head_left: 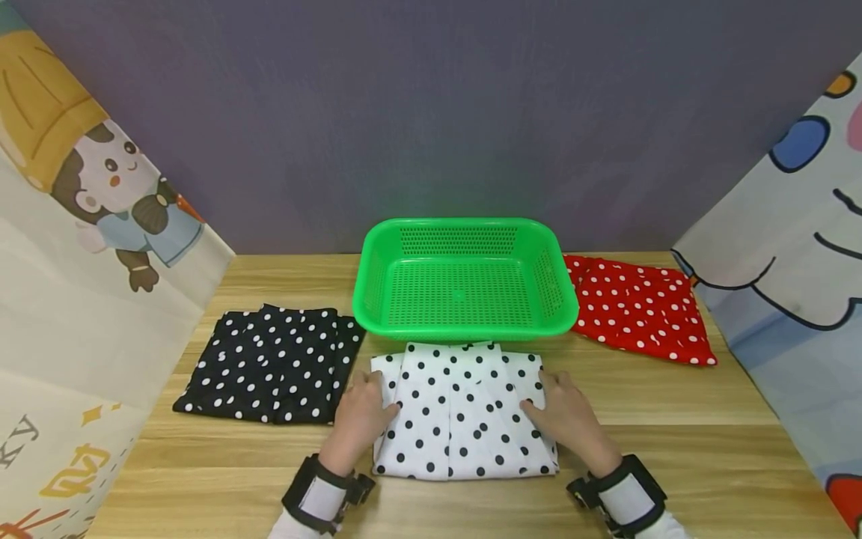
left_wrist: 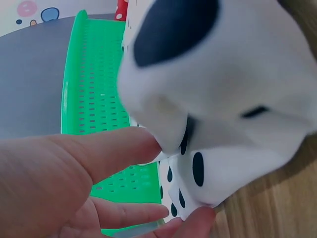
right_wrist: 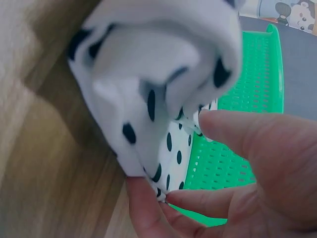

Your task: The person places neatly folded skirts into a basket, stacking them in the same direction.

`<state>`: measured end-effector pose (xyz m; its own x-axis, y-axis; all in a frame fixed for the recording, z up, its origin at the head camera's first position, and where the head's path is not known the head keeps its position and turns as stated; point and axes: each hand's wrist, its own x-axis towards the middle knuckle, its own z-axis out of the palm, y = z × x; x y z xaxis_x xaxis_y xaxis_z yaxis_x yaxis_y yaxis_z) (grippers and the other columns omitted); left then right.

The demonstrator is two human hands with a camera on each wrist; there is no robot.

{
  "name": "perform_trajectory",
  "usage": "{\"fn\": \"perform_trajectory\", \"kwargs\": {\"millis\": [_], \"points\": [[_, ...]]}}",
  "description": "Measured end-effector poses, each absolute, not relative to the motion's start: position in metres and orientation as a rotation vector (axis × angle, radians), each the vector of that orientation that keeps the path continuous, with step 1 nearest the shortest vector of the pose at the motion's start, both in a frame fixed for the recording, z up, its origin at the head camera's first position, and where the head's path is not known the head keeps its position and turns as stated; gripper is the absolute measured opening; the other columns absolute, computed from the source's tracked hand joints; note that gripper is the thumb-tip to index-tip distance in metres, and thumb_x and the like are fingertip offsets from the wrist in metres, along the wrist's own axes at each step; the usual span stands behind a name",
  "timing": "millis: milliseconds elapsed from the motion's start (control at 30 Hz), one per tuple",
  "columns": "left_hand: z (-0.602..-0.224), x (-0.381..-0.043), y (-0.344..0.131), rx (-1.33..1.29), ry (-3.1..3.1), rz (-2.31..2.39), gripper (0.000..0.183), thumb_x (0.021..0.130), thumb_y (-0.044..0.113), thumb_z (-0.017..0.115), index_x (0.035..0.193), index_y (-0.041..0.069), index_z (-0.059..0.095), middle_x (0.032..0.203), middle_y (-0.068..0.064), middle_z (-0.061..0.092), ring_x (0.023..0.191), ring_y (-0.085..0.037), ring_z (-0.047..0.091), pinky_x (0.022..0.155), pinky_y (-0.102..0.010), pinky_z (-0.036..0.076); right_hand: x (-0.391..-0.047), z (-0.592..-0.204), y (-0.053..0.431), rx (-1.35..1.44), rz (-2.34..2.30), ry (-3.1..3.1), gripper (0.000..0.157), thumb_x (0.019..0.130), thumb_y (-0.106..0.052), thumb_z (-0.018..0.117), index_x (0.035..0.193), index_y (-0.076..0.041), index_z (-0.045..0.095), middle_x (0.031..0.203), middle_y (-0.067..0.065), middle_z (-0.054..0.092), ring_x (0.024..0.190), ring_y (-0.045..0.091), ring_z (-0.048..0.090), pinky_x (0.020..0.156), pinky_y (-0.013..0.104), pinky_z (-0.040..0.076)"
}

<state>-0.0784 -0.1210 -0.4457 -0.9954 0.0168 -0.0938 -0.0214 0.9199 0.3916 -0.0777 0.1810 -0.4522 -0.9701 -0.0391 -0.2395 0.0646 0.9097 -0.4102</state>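
Observation:
A folded white cloth with black polka dots (head_left: 465, 419) lies on the wooden table, with a crease down its middle. My left hand (head_left: 364, 412) holds its left edge, thumb over the fabric and fingers at the outer side. At the opposite edge my right hand (head_left: 571, 415) grips the fabric in the same way. In the left wrist view the cloth (left_wrist: 198, 168) bulges up close to the camera beside the thumb (left_wrist: 124, 148). The right wrist view shows fingertips (right_wrist: 143, 198) at the cloth's lower corner and the layers (right_wrist: 133, 114) standing loosely open.
Right behind the white cloth stands a green plastic basket (head_left: 465, 334) with perforated walls, nothing inside. A folded black cloth with white dots (head_left: 269, 367) lies to the left. A red cloth with white dots (head_left: 633, 311) lies right of the basket. A grey wall (head_left: 458, 127) rises behind.

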Motion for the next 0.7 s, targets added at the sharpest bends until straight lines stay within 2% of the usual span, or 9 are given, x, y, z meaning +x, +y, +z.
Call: {"fn": "perform_trajectory", "kwargs": {"millis": [200,333,500,700], "points": [[-0.4450,-0.0779,-0.1196,-0.016,2.979,0.620,0.062,0.066,0.025,0.078,0.112,-0.010,0.055,0.103,-0.026,0.050,0.070,-0.027,0.054,0.059,-0.037,0.049,-0.0753,-0.4528,0.1772,0.059,-0.644,2.824,0.074,0.083,-0.032,0.063,0.133,0.014,0.034,0.125,0.034,0.036,0.101,0.043,0.050,0.080,0.053,0.048],[-0.4462,-0.0776,-0.1175,-0.059,2.972,0.611,0.068,0.067,0.025,0.079,0.118,-0.010,0.052,0.109,-0.029,0.049,0.072,-0.028,0.054,0.058,-0.037,0.049,-0.0739,-0.4548,0.1760,0.064,-0.664,2.829,0.074,0.082,-0.030,0.064,0.133,0.015,0.034,0.124,0.034,0.037,0.096,0.041,0.051,0.076,0.051,0.050],[-0.4478,-0.0777,-0.1149,-0.127,2.942,0.625,0.072,0.067,0.022,0.078,0.125,-0.009,0.048,0.116,-0.030,0.046,0.072,-0.029,0.054,0.056,-0.037,0.049,-0.0736,-0.4558,0.1733,0.082,-0.690,2.814,0.073,0.082,-0.027,0.064,0.133,0.014,0.034,0.126,0.035,0.035,0.098,0.043,0.052,0.077,0.051,0.051],[-0.4496,-0.0784,-0.1117,-0.135,2.928,0.709,0.072,0.064,0.014,0.077,0.125,-0.010,0.047,0.114,-0.029,0.047,0.067,-0.027,0.054,0.052,-0.034,0.050,-0.0755,-0.4585,0.1702,0.090,-0.716,2.802,0.069,0.083,-0.022,0.063,0.134,0.013,0.033,0.126,0.034,0.036,0.098,0.042,0.054,0.078,0.050,0.051]]}}
